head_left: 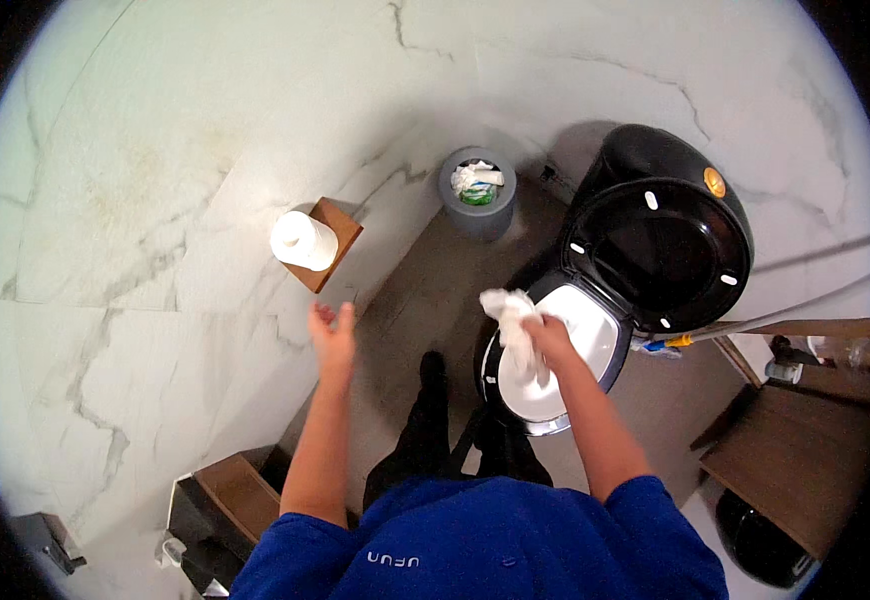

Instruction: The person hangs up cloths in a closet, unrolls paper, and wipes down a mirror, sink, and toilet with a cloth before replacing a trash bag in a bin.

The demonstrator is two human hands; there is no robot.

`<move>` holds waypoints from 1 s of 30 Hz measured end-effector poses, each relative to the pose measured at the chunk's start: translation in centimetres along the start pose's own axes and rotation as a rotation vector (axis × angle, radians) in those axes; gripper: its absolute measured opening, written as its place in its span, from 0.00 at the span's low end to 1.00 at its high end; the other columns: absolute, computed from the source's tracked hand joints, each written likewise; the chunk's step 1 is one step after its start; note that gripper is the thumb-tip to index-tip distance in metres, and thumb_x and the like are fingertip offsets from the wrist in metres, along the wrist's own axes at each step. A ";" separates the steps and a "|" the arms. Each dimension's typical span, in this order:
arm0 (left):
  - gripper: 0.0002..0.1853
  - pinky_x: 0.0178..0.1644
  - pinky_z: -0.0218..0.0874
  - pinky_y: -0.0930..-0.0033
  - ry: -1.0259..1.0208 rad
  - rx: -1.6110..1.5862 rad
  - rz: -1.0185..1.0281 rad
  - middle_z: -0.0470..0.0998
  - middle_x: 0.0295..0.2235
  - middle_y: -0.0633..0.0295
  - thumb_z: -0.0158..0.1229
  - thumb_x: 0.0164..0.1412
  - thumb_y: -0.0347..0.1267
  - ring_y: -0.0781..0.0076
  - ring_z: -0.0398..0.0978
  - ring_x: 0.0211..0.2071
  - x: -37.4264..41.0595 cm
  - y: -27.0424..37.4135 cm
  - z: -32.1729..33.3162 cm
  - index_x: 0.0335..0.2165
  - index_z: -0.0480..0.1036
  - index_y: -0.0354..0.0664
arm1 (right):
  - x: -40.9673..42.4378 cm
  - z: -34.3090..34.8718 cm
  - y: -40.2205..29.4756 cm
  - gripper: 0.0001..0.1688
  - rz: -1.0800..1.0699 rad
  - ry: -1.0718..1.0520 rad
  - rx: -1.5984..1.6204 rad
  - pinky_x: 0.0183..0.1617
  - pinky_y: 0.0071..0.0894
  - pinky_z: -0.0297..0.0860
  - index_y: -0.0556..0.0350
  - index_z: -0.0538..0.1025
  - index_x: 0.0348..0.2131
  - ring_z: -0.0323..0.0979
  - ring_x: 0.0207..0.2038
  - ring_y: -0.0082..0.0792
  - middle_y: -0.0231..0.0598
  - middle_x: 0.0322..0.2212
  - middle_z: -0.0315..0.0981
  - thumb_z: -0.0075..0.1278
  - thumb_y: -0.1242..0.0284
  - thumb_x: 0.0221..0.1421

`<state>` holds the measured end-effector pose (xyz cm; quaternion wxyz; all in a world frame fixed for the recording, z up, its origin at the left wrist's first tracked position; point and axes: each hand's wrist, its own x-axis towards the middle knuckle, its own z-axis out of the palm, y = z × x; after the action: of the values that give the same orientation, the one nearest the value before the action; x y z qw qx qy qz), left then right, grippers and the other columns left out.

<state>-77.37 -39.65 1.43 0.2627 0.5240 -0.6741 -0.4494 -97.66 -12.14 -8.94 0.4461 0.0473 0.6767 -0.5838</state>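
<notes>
My right hand [551, 341] grips a crumpled white cloth or wad of paper [513, 322]; which of the two I cannot tell. It hangs over the white bowl [592, 315] of a black toilet, whose lid [656, 255] is raised. With nothing in it and the fingers apart, my left hand [332, 337] is held in the air below a small wooden wall shelf [341, 232]. On that shelf stands a white paper roll [303, 240].
A grey waste bin [477, 217] holding crumpled paper stands by the marble-patterned wall. Beside the toilet leans a pole with a blue and yellow end [664, 343]. Brown wooden furniture [795, 442] is at the right, and a dark box-like unit with a brown top [236, 491] at lower left.
</notes>
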 end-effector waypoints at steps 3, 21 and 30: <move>0.36 0.46 0.55 0.66 0.049 -0.129 -0.050 0.63 0.44 0.55 0.55 0.52 0.42 0.68 0.61 0.44 4.0 1.5 -1.8 0.52 0.51 0.33 | 5.2 2.9 -7.8 0.20 -0.221 0.063 0.065 0.33 0.27 0.66 0.67 0.69 0.39 0.69 0.29 0.31 0.41 0.31 0.71 0.47 0.69 0.50; 0.38 0.29 0.69 0.61 -0.025 -0.178 -0.420 0.64 0.44 0.45 0.61 0.41 0.40 0.54 0.70 0.39 15.7 3.9 -1.8 0.48 0.55 0.33 | -9.7 8.6 6.0 0.18 0.392 -0.027 -0.153 0.22 0.22 0.64 0.66 0.68 0.39 0.67 0.23 0.26 0.41 0.25 0.70 0.48 0.71 0.50; 0.25 0.36 0.68 0.53 -0.097 -0.513 -0.438 0.65 0.44 0.48 0.49 0.51 0.30 0.52 0.69 0.40 12.9 2.2 -3.6 0.48 0.56 0.37 | -5.0 13.5 -3.9 0.18 -0.014 -0.090 -0.203 0.26 0.21 0.65 0.64 0.68 0.41 0.68 0.26 0.24 0.37 0.27 0.71 0.47 0.72 0.51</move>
<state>-79.47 -52.93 3.47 0.2508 0.5511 -0.4225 -0.6745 -89.59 -22.36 -1.64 0.4744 -0.0290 0.7121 -0.5167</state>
